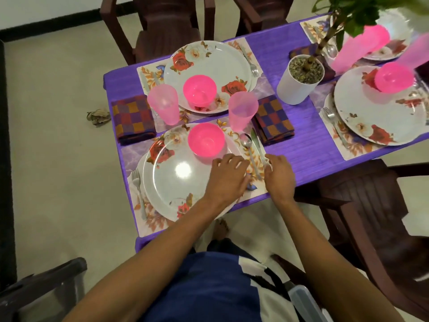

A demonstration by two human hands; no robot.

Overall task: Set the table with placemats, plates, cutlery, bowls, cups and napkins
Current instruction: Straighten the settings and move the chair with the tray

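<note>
Cutlery is being straightened at the near setting. The right hand (278, 176) pinches the knife (258, 145) handle, the left hand (226, 174) rests loosely curled on the plate (176, 182) rim beside the spoon (247, 145) — grip unclear. Next, I judge: lay both parallel on the placemat (257, 184).

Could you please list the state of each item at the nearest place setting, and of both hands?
Near plate: flat on placemat.
Pink bowl: upright on the plate, empty.
Pink cup: upright.
Spoon: lying right of the plate.
Knife: lying beside the spoon.
Fork: lying left of the plate.
Left hand: open, over the plate's edge.
Right hand: touching the knife.
</note>
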